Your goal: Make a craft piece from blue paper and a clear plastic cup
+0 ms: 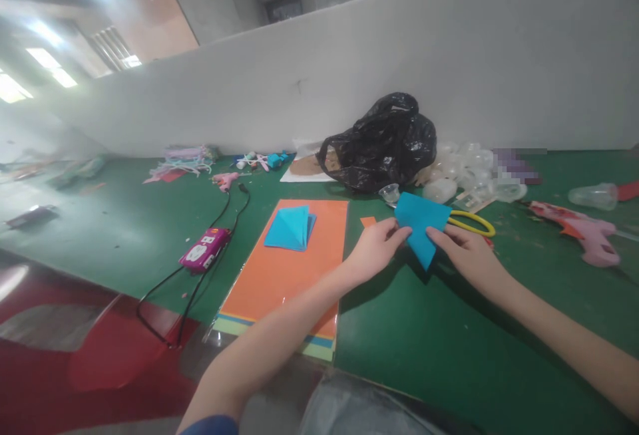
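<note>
Between my two hands, a folded piece of blue paper (422,219) is held up above the green table, one pointed corner hanging down. My left hand (378,247) pinches its left edge with thumb and fingers. On the right edge, the thumb and fingers of my right hand (462,249) grip the same paper. More folded blue paper (289,227) lies to the left, on a stack of orange sheets (299,282) in a clear sleeve. Just behind my right hand shows the yellow handle of what look like scissors (474,222), partly hidden.
A black plastic bag (382,145) sits against the grey partition (239,96). Clear plastic cups (459,172) are heaped beside it. A pink glue gun (582,229) lies at right, another glue gun (227,180) at back left. A purple power strip (206,249) trails black cords.
</note>
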### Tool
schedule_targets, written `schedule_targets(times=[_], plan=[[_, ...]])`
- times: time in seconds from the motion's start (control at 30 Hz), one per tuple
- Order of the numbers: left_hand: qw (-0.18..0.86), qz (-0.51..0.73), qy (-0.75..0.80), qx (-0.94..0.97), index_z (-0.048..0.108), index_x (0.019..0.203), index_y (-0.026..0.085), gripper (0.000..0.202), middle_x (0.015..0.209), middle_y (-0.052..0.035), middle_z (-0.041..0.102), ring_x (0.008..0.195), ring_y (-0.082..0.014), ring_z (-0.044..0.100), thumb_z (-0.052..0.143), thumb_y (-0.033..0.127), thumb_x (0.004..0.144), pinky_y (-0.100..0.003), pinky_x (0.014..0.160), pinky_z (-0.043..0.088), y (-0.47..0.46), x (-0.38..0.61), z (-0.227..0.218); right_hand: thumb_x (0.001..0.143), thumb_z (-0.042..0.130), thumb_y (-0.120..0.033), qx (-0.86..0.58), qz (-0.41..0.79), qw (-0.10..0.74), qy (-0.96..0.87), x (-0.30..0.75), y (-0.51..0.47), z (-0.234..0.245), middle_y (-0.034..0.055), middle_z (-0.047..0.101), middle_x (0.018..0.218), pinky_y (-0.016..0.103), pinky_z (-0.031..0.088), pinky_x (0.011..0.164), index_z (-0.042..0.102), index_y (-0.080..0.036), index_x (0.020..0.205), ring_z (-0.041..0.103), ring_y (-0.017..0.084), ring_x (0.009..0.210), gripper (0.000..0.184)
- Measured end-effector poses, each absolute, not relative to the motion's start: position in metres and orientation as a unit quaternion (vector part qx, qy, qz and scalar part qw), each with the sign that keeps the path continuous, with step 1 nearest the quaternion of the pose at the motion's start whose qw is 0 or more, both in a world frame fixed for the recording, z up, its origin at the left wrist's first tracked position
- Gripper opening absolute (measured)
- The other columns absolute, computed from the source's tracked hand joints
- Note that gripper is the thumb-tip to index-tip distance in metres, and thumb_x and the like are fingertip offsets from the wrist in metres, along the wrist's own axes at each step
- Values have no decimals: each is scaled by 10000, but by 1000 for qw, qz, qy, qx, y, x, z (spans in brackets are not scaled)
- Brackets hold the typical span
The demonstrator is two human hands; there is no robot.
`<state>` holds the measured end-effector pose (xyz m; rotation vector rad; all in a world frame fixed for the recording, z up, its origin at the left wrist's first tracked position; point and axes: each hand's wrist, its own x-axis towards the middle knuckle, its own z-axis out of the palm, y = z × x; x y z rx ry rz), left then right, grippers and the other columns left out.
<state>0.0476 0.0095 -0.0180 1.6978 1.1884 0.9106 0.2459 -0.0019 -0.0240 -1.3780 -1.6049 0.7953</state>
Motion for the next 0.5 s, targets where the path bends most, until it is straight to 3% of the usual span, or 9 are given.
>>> schedule_targets(times=[0.13, 0.4, 0.5], plan=[[432, 360, 462, 686, 481, 723, 218, 413, 689, 26, 554, 682, -145, 466, 565, 543, 962, -303, 676, 377, 7, 49, -19, 744, 706, -776, -550, 365, 430, -616, 245, -1, -23, 42, 711, 707, 353, 505, 635, 686, -241, 680, 604, 256, 696, 539], [470, 340, 454, 676, 525, 709, 212, 441, 688, 16, 571, 664, -143, 498, 605, 583, 932, -300, 633, 370, 7, 49, -20, 716, 689, -807, -578, 336, 424, -611, 243, -2, -21, -18, 439, 509, 318, 350, 487, 491, -256, 523, 387, 167, 530, 616], [469, 329, 461, 677, 545, 700, 207, 439, 694, 5, 603, 664, -145, 515, 598, 573, 937, -297, 630, 381, 8, 49, -20, 724, 667, -830, -586, 331, 417, -611, 243, -3, -22, -20, 425, 516, 314, 341, 478, 485, -257, 526, 387, 165, 529, 633]])
